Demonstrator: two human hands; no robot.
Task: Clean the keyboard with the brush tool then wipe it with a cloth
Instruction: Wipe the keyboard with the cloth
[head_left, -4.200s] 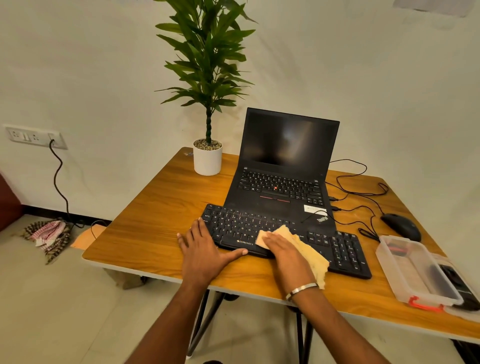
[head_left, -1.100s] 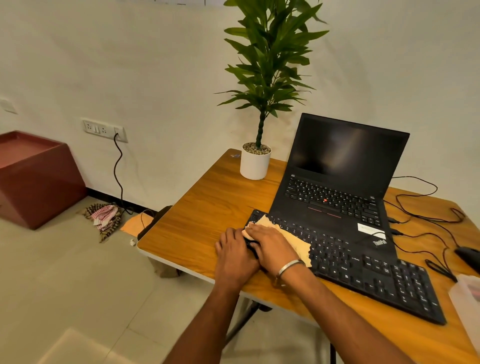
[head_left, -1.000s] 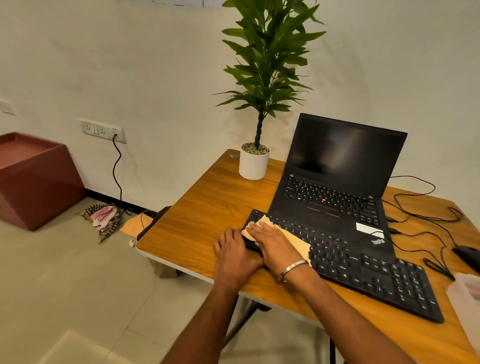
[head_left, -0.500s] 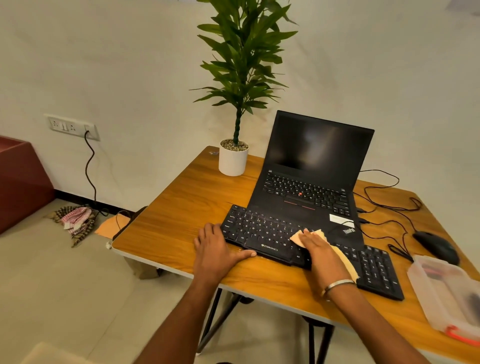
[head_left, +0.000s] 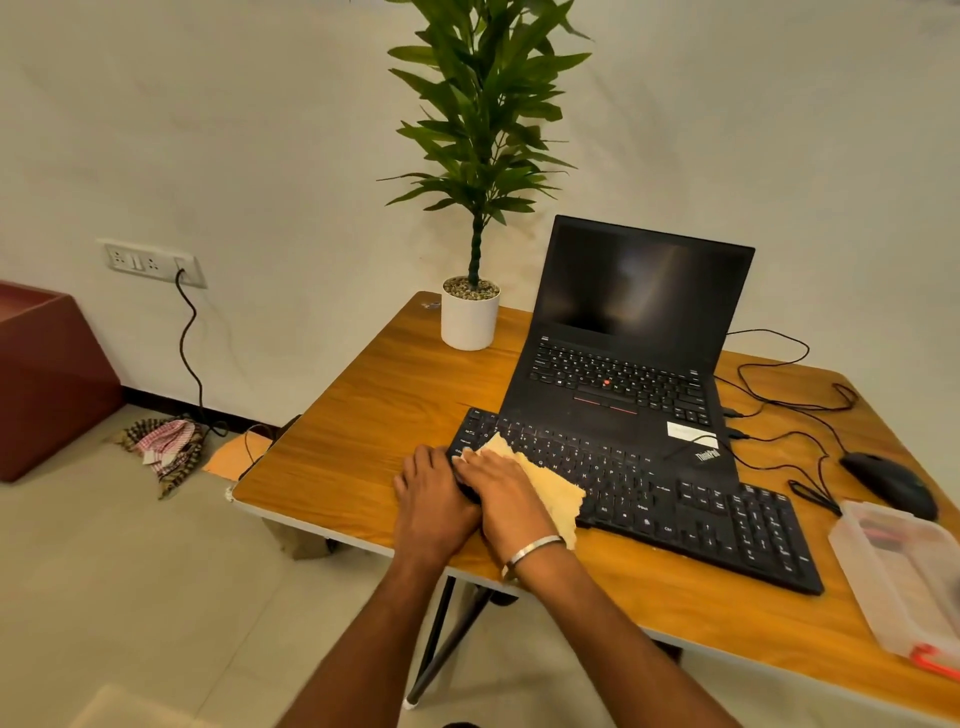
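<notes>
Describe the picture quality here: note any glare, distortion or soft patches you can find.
Head view: wide-angle lens bows the table edge and stretches the corners; soft grey glare lies across the dark laptop screen; lighting is warm and even, shadows faint; keyboard legends are too soft to read; right hand on the cloth looks sharp.

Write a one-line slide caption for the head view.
Right hand presses a yellow cloth flat on the black keyboard while left hand rests beside it.

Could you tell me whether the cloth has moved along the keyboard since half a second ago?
Yes. The cloth slid from mid-keyboard to its left end.
</notes>
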